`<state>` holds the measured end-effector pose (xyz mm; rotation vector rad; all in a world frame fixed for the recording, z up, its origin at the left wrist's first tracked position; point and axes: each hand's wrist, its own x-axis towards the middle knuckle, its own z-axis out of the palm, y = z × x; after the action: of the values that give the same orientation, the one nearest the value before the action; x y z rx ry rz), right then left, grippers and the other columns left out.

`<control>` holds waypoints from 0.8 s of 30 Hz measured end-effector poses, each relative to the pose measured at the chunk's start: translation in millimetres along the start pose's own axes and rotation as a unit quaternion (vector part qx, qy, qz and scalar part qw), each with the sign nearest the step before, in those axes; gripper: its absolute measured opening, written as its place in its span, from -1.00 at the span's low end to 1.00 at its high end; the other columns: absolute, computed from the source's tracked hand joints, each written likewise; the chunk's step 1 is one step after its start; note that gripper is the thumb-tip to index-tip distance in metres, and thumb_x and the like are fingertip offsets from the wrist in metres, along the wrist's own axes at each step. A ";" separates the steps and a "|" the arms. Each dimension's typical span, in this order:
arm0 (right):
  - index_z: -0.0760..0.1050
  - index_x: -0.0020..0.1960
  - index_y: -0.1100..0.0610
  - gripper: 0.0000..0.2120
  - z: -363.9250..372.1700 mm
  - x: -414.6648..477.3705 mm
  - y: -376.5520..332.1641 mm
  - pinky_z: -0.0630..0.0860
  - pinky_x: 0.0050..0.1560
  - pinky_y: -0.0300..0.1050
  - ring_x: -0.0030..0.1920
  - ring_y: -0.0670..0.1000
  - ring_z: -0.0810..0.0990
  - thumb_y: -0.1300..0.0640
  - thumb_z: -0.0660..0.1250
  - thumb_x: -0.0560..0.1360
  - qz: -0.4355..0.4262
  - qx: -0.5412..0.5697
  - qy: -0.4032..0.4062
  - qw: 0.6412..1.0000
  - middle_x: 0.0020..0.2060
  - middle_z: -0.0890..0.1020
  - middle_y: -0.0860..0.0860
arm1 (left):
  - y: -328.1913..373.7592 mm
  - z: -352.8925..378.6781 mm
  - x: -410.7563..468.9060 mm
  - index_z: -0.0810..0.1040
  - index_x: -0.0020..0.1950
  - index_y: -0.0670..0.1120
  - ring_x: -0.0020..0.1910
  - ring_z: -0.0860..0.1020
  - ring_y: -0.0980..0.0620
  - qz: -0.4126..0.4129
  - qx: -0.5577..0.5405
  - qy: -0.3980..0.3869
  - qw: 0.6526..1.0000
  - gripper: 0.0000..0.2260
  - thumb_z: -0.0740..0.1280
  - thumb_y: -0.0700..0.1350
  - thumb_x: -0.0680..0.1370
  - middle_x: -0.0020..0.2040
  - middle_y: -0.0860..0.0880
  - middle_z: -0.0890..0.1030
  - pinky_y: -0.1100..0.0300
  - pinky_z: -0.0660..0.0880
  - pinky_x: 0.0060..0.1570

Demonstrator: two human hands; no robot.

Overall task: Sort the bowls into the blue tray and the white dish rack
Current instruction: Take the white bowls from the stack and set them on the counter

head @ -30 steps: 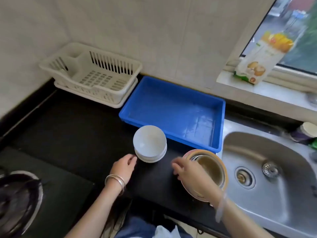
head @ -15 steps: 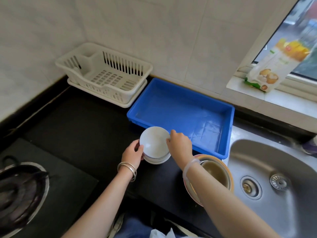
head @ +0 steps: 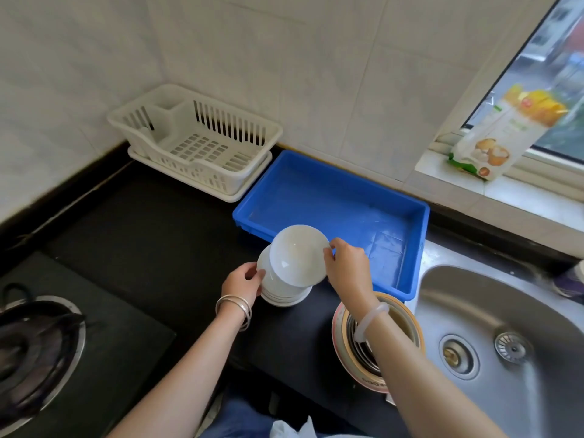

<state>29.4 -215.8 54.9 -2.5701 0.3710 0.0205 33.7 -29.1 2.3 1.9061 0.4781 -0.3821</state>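
Note:
A stack of white bowls [head: 279, 289] stands on the black counter in front of the blue tray [head: 410, 248]. My right hand [head: 346, 267] pinches the right rim of the top white bowl [head: 298, 256], which is lifted and tilted above the stack. My left hand [head: 241, 281] grips the left side of the stack. The blue tray holds nothing. The white dish rack [head: 196, 143] stands at the back left against the wall, with no bowls in it.
A metal bowl stack with a coloured rim [head: 379, 339] sits by the steel sink [head: 505, 336] on the right, partly under my right forearm. A gas burner [head: 34, 349] is at the left. A carton [head: 505, 134] leans on the window sill.
My right hand left the coloured-rim bowls, reached the white stack and has lifted and tilted its top bowl. My left hand moved onto the stack's left side.

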 end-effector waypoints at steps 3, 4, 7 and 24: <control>0.48 -0.05 0.17 -0.81 -6.1 -2.4 5.3 0.47 -0.21 -0.14 -0.27 0.15 0.60 0.10 0.15 0.60 0.021 0.051 -0.004 0.998 -0.26 0.60 0.12 | 7.4 5.5 -0.7 0.51 0.15 -0.07 0.01 0.59 -0.07 0.021 0.074 0.035 0.996 -0.76 0.34 -0.14 0.49 0.07 -0.04 0.58 0.03 0.54 0.06; 0.47 -0.05 0.16 -0.82 -7.7 -3.0 7.6 0.48 -0.20 -0.15 -0.26 0.15 0.62 0.10 0.15 0.60 0.026 0.061 -0.002 0.998 -0.25 0.61 0.13 | 9.6 7.7 -1.7 0.51 0.13 -0.07 0.04 0.57 -0.07 0.029 0.102 0.052 0.993 -0.77 0.34 -0.16 0.48 0.08 -0.05 0.58 0.09 0.52 0.02; 0.43 -0.09 0.10 -0.84 -12.7 -4.3 13.8 0.51 -0.21 -0.15 -0.27 0.13 0.63 0.08 0.15 0.60 0.033 0.068 0.010 0.997 -0.25 0.62 0.11 | 14.3 12.1 -5.0 0.52 0.11 -0.05 0.06 0.55 -0.05 0.053 0.146 0.094 0.983 -0.78 0.33 -0.19 0.48 0.09 -0.05 0.56 0.18 0.43 -0.10; 0.48 -0.14 0.08 -0.86 -38.4 10.5 -28.1 0.36 -0.50 -0.49 -0.63 -0.21 0.49 0.13 0.19 0.56 -0.009 0.144 0.019 0.989 -0.48 0.57 0.00 | 39.4 -42.9 7.6 0.55 -0.11 0.00 -0.12 0.58 0.03 0.021 -0.062 0.085 0.994 -0.83 0.35 -0.28 0.44 -0.11 0.02 0.60 0.18 0.58 -0.30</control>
<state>44.6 -215.4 101.2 -2.2906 0.3385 -0.0822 61.6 -1.4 46.0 1.8333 0.5592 -0.1592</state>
